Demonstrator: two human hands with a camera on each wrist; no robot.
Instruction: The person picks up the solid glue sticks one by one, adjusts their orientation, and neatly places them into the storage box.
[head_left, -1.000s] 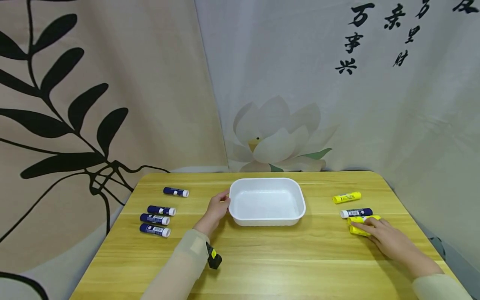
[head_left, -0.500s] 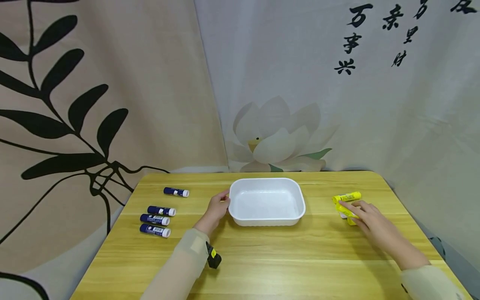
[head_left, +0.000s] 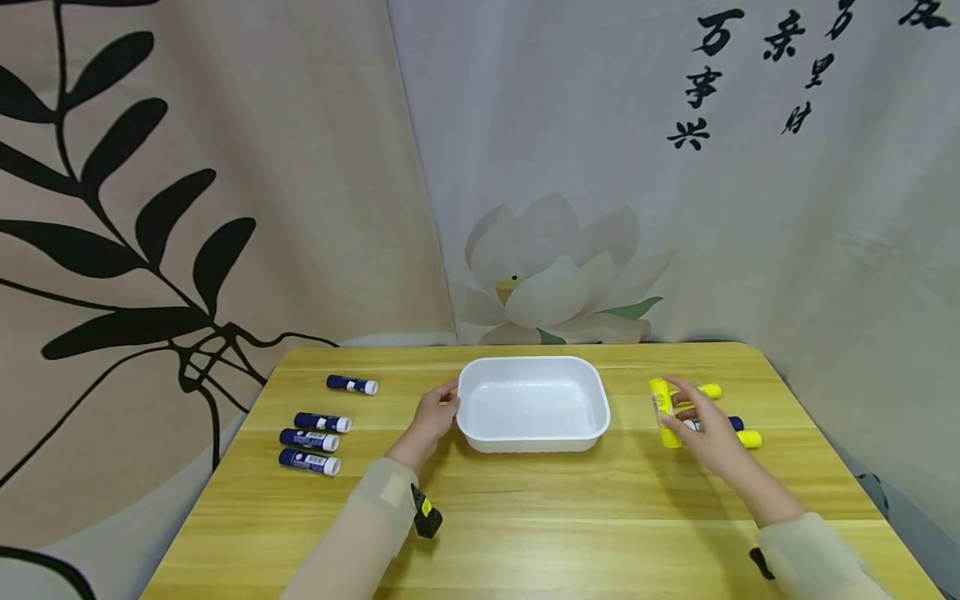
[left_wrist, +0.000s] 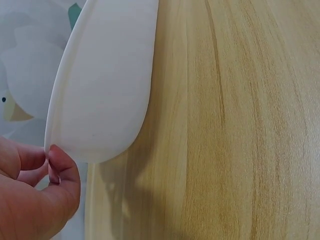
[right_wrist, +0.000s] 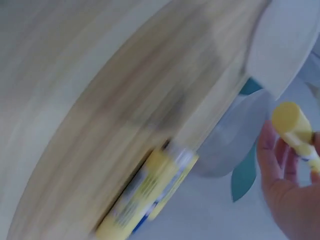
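Four blue glue sticks (head_left: 321,422) lie near the left edge of the surface (head_left: 525,500), one set apart toward the far edge and three in a close row. One white tray (head_left: 532,403) sits at the middle toward the far edge. The left hand (head_left: 430,421) pinches the tray's left rim, thumb and fingers closed on it. The right hand (head_left: 705,429) is raised near the right edge, fingers curled around a yellow glue stick (head_left: 662,410) held roughly upright, off the wood, between the tray and the remaining sticks. Behind that hand lie two more yellow sticks (head_left: 708,390) and one blue stick (head_left: 735,422), all partly hidden by it. The surface is light wood with rounded corners. Printed cloth hangs behind: black leaves (head_left: 142,242), a lotus (head_left: 551,275), brush characters (head_left: 708,71).
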